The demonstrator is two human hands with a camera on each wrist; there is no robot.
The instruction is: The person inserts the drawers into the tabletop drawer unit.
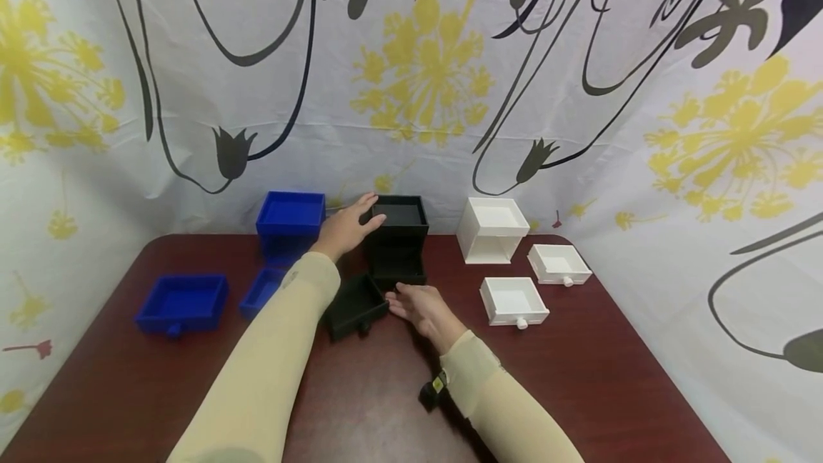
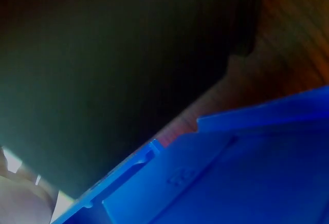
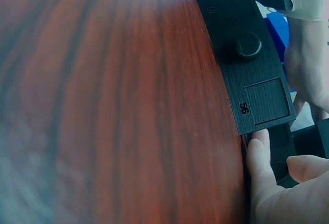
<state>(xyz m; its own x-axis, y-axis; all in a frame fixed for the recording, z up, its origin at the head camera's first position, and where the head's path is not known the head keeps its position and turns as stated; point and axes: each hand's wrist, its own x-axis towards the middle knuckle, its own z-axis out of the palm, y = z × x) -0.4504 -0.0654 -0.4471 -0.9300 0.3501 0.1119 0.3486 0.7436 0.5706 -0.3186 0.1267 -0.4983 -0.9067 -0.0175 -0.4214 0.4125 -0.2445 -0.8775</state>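
Note:
My left hand (image 1: 350, 227) is at the left side of the black cabinet (image 1: 398, 223), its fingers fairly straight by the top edge. In the left wrist view the cabinet's dark side wall (image 2: 103, 80) fills much of the picture. Low in front of the cabinet is my right hand (image 1: 424, 309). Its thumb and finger pinch a round black knob (image 3: 279, 170), as the right wrist view shows. Left of that hand, a loose black drawer (image 1: 356, 306) lies turned at an angle on the table, its own knob (image 3: 249, 44) facing out.
A blue cabinet (image 1: 291, 209) stands close to my left arm, with two blue drawers (image 1: 182, 297) in front. To the right are a white cabinet (image 1: 491, 220) and two white drawers (image 1: 514, 299). A patterned cloth (image 1: 411, 91) hangs behind the table (image 1: 366, 399).

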